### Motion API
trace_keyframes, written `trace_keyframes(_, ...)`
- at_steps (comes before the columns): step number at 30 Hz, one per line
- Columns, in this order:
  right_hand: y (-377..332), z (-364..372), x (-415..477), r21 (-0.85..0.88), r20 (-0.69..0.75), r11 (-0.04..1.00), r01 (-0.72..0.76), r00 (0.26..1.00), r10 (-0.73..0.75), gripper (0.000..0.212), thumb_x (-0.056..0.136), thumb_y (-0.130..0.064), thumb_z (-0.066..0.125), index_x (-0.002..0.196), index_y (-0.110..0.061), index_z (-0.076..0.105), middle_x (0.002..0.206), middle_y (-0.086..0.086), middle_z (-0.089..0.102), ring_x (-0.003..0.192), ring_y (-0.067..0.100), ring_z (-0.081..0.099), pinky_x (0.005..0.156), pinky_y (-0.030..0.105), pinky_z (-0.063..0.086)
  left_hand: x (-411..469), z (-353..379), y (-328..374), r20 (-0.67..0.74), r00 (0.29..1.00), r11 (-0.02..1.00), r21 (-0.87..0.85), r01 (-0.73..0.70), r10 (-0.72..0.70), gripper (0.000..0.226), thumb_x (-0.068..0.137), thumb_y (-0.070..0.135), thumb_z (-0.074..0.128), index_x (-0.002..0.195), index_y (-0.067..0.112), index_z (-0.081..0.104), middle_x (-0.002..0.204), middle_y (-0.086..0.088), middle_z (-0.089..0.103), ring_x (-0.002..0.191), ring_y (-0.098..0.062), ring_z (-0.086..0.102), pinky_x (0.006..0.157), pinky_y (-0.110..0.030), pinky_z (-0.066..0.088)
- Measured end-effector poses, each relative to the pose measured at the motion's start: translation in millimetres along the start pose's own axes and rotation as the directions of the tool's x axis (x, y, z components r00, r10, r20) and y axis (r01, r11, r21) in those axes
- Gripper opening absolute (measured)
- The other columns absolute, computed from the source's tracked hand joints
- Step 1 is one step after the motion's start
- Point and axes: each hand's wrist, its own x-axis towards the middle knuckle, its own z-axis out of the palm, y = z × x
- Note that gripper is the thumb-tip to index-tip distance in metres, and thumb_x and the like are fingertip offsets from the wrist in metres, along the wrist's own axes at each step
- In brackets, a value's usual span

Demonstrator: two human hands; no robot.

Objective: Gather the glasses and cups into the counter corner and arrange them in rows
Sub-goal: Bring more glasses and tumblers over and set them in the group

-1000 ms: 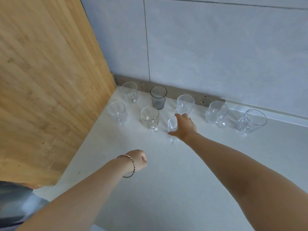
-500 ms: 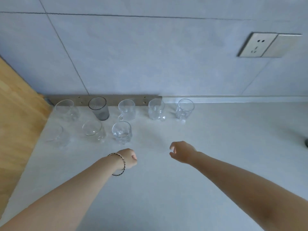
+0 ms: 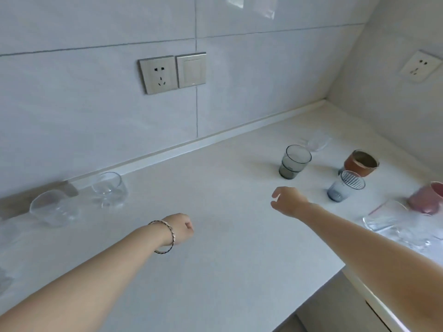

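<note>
My right hand (image 3: 288, 203) hovers over the white counter (image 3: 215, 236), fingers apart and empty, a short way left of a blue ribbed glass (image 3: 345, 189). Behind that stand a grey glass (image 3: 294, 161), a brown cup (image 3: 360, 162) and a clear glass (image 3: 316, 142) near the wall. A pink cup (image 3: 426, 198) and a clear ribbed glass (image 3: 388, 216) sit at the right edge. My left hand (image 3: 181, 228), with a bracelet, is a closed fist holding nothing. Two clear cups (image 3: 107, 189) (image 3: 51, 208) of the gathered group show at the far left.
A tiled wall runs behind the counter with a socket and switch plate (image 3: 172, 73). A second wall meets it at the right with another socket (image 3: 419, 67). The counter's front edge (image 3: 335, 274) drops off at lower right.
My view has swung right, away from the wooden-panel corner. My right hand let go of a clear cup in the rows and moved right toward the scattered glasses. The left fist stayed low.
</note>
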Motion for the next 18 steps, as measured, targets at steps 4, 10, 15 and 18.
trace_keyframes(4,69.4,-36.1,52.0,0.021,-0.086,0.999,-0.034,0.996,0.036,0.043,0.09,-0.027,0.051,0.132,-0.018,0.048,0.132,0.008,0.053,0.119,0.028,0.054,0.095,0.035,0.047,42.1,10.4,76.5,0.0,1.0,1.0,0.016,-0.011,0.011,0.012,0.092,0.017,0.04,0.089,0.019,0.052,0.07,0.01,0.049,0.083,-0.019,0.051,0.074,-0.024,0.039)
trace_keyframes(10,100.2,-86.0,120.4,0.076,-0.169,0.997,-0.021,0.985,0.034,0.063,0.084,-0.034,0.063,0.135,-0.008,0.037,0.135,0.016,0.039,0.127,0.034,0.043,0.096,0.043,0.043,78.2,18.9,149.6,0.006,0.999,0.998,-0.038,0.05,-0.05,0.025,0.093,0.022,0.04,0.108,0.013,0.059,0.092,0.003,0.055,0.085,-0.017,0.054,0.074,-0.025,0.041)
trace_keyframes(15,96.8,-86.5,159.1,0.063,-0.023,0.996,0.055,0.998,-0.054,0.092,0.073,-0.049,0.074,0.14,-0.007,0.026,0.138,0.015,0.034,0.132,0.031,0.037,0.102,0.042,0.039,89.4,19.0,164.2,0.013,0.993,0.993,-0.024,0.116,-0.116,0.023,0.093,0.023,0.042,0.107,0.015,0.058,0.094,0.003,0.054,0.086,-0.016,0.05,0.06,-0.021,0.038)
trace_keyframes(18,94.0,-79.8,172.7,0.136,-0.019,0.989,0.061,0.998,-0.059,0.102,0.072,-0.048,0.075,0.146,-0.011,0.016,0.141,0.015,0.031,0.133,0.033,0.037,0.103,0.043,0.039,91.6,18.4,160.3,0.021,0.987,0.986,-0.045,0.162,-0.161,0.014,0.093,0.023,0.041,0.096,0.02,0.055,0.094,0.003,0.055,0.086,-0.016,0.051,0.06,-0.021,0.037)
